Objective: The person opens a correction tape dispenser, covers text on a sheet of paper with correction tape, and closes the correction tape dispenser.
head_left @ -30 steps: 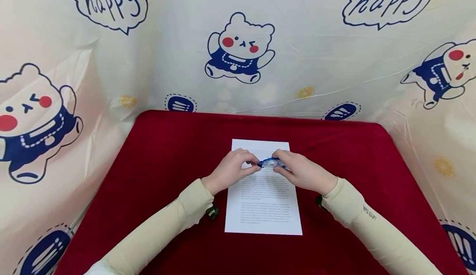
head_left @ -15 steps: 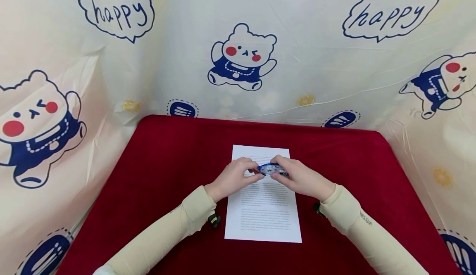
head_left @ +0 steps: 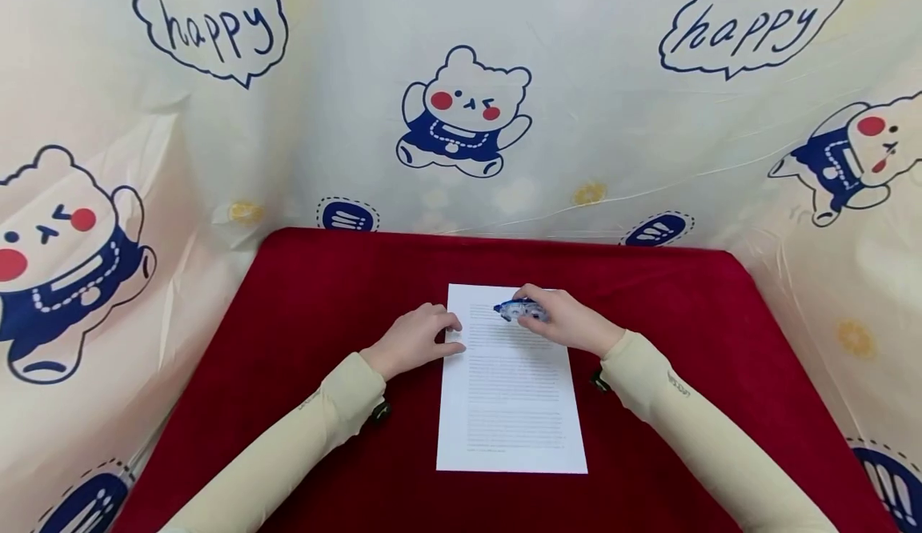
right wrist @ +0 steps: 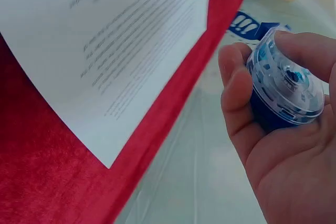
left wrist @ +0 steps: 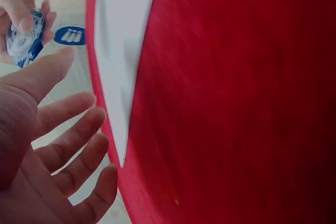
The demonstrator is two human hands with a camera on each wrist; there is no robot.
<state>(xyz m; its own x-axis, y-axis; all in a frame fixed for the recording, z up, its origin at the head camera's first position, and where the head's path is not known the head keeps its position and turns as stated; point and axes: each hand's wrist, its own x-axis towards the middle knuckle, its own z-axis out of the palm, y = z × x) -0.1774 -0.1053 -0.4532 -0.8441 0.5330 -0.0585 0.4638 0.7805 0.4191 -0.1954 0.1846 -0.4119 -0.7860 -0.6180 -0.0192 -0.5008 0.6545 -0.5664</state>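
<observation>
A clear and blue correction tape dispenser [head_left: 523,310] is gripped in my right hand [head_left: 565,318], above the upper part of a printed sheet of paper [head_left: 511,405]. In the right wrist view the thumb presses on the clear side of the correction tape [right wrist: 289,77], and the fingers curl round its blue side. Its blue tip points left in the head view. My left hand [head_left: 418,339] is near the sheet's left edge, holding nothing. The left wrist view shows the fingers of that hand [left wrist: 58,135] spread and slightly bent.
A red cloth [head_left: 346,285] covers the table under the sheet. Behind and on both sides hangs a pale curtain [head_left: 576,117] printed with bears and the word "happy".
My left hand has come away from the correction tape's tip and moved left to the paper's edge. My right hand keeps its hold on the correction tape.
</observation>
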